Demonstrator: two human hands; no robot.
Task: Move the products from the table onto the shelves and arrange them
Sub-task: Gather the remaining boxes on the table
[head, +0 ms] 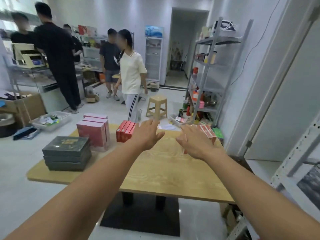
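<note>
Judging from the head view, the main hazard was toppling. Two groups of slim red cartons stood on edge at the far side of the desk [164, 168]: the left red cartons [124, 133] at 12 o'clock and the right red cartons [209, 132] at 2 o'clock, the latter close to the desk's far right corner. A sideways brush from spread fingers would likely tip one carton into its neighbours, and the right row could drop off the edge. Lifting several cartons at once risked the middle ones slipping out. The route was a second hazard: a person in a white top [131, 73] and a stool [156, 105] stood at 12 o'clock, near the path to the shelves [210, 66] at 1 o'clock, so a loaded carry could collide. The pink boxes [94, 134] at 11 o'clock and the dark box stack [66, 154] at 9 o'clock lay well apart from both grips.

The left grip [147, 134] was wide open, fingers splayed, holding nothing; it hung just beside the left red cartons, hiding their right end. The right grip [195, 142] was likewise open and empty, fingers spread in front of the right red cartons; contact could not be determined.
</note>
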